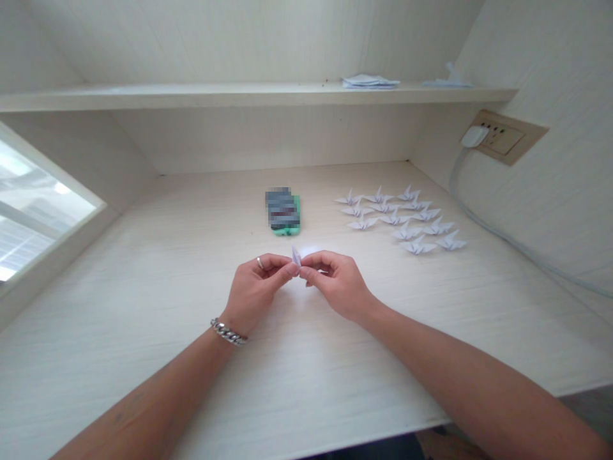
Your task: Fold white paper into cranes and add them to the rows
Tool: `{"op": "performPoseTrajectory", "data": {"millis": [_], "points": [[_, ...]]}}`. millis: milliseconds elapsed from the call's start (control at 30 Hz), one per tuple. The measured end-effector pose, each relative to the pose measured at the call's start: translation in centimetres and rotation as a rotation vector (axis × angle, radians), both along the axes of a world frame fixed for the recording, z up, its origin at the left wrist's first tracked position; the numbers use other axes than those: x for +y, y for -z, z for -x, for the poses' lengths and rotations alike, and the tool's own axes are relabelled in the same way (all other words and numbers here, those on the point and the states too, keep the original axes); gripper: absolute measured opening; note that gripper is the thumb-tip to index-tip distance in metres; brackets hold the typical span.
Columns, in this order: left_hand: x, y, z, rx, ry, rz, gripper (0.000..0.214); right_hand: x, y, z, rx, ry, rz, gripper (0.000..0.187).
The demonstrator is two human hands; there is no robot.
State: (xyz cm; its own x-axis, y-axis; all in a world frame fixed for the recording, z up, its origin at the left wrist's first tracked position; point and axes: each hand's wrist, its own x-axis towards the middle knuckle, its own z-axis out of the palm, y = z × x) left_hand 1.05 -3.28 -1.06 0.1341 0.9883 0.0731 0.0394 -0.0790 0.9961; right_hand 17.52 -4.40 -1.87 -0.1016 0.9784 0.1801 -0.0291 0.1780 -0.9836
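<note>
Between my two hands, just above the middle of the desk, is a small folded piece of white paper [296, 257] with a point sticking up. My left hand [256, 284], with a ring and a chain bracelet, pinches its left side between thumb and fingers. The right side is pinched by my right hand [338, 281]; its lower fingers are curled in. The fingertips hide most of the paper's lower part. To the right, several white paper cranes [395, 219] stand in loose rows on the desk.
A phone in a green case [286, 232], its screen blurred out, lies beyond my hands. Folded white papers [370, 82] rest on the shelf [239, 98]. A white plug [475, 136] sits in the wall socket [514, 140], its cable [498, 235] running down the right side.
</note>
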Motion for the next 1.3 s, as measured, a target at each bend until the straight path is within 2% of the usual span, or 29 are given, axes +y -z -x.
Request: {"op": "performPoseTrajectory", "data": {"millis": [1300], "points": [[-0.2,-0.25,-0.31,-0.018,-0.038,0.005,0.026,0.17,0.27,0.06,0.075,-0.017,0.045,0.014]]}}
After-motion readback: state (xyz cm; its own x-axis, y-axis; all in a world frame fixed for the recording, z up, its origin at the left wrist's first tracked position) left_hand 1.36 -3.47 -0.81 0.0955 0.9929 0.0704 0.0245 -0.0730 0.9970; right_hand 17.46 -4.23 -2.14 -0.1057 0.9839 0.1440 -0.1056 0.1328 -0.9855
